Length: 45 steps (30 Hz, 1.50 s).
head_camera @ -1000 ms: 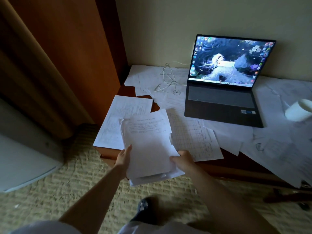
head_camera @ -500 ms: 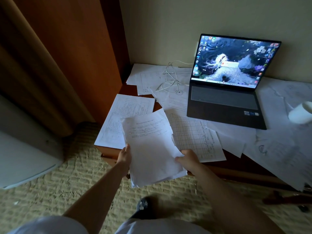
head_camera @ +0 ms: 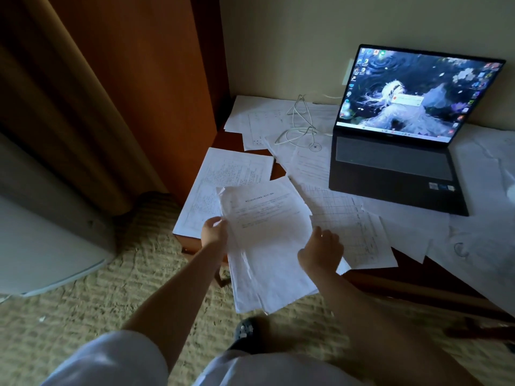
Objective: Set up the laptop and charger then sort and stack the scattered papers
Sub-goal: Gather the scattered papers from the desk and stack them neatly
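Beyond both hands, brown wooden desk (head_camera: 220, 140) strewn with loose white printed sheets (head_camera: 351, 229). Far beyond right hand (head_camera: 320, 250), open dark grey laptop (head_camera: 395, 165) with lit screen, resting on sheets against pale wall. Between both hands, thick bundle of white printed papers (head_camera: 267, 246), overhanging near desk edge above patterned beige carpet (head_camera: 83, 316). Beyond left hand (head_camera: 214, 232) and just left of laptop, tangled white charger cable (head_camera: 299, 123) lying on sheets. Left hand pinching bundle's left edge. Right hand gripping bundle's right edge, fingers tucked beneath, thumb on top. Below hands, dark shoe (head_camera: 245, 331) on carpet.
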Each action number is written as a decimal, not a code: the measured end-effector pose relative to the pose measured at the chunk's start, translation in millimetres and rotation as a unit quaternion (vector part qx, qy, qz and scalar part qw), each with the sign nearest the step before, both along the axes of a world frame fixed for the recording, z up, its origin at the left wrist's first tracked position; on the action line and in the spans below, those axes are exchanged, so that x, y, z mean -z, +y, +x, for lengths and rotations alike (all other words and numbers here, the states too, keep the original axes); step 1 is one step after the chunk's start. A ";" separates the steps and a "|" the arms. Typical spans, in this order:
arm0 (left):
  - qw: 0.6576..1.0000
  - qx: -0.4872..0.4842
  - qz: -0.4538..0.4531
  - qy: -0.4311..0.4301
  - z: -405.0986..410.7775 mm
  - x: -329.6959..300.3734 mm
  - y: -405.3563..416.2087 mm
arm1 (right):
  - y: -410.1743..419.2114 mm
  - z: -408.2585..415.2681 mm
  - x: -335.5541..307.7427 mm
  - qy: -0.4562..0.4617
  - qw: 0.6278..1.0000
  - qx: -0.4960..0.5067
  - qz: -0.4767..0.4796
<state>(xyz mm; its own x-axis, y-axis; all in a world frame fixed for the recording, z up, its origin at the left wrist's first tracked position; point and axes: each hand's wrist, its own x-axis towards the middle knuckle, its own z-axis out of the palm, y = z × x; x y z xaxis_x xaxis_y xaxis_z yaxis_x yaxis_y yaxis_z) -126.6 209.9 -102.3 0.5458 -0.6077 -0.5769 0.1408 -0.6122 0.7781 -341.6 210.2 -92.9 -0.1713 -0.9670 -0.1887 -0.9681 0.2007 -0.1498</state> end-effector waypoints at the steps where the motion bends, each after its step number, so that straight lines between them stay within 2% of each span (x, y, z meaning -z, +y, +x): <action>1: 1.000 -0.001 -0.002 0.001 5.0 0.8 -7.0 | 1.5 10.4 5.0 0.000 1.000 -0.010 -0.014; 3: 1.000 0.000 -0.004 0.001 14.3 3.3 -21.0 | 4.3 27.6 16.7 -0.005 0.998 -0.033 -0.049; 5: 1.000 0.009 -0.003 -0.006 22.0 4.8 -35.5 | 4.0 40.0 26.8 -0.006 0.991 -0.104 -0.081; 8: 0.998 0.040 0.003 -0.042 29.6 3.9 -56.1 | 3.1 56.2 29.7 -0.025 0.979 -0.192 -0.058; 15: 0.982 0.116 0.022 -0.145 37.6 6.7 -84.3 | -7.2 78.1 32.6 -0.081 0.983 -0.155 -0.053; 21: 0.973 0.111 0.032 -0.198 38.0 13.6 -94.8 | -16.9 84.3 28.6 -0.085 0.982 -0.157 -0.055; 23: 0.981 0.096 0.023 -0.167 39.6 14.8 -97.7 | -18.0 84.7 31.7 -0.079 0.984 -0.147 -0.062; 26: 0.999 0.017 0.034 -0.030 44.8 10.2 -100.5 | -17.8 83.2 35.7 -0.080 0.983 -0.151 -0.067; 29: 0.989 -0.074 0.041 0.121 49.4 6.8 -102.1 | -17.3 79.8 35.2 -0.085 0.979 -0.163 -0.084; 31: 0.979 -0.084 0.048 0.177 48.4 7.1 -99.4 | -16.7 77.4 35.8 -0.093 0.978 -0.164 -0.093; 37: 0.976 -0.038 0.004 0.216 45.8 5.4 -87.3 | -25.9 69.2 25.7 -0.122 0.979 -0.147 -0.064; 42: 0.986 -0.005 0.024 0.166 26.8 -3.9 -44.9 | -32.4 28.2 20.3 -0.065 0.994 0.051 -0.065; 45: 0.989 -0.010 0.051 0.136 10.1 -6.2 -20.3 | -30.4 7.6 17.6 -0.037 0.994 0.078 -0.067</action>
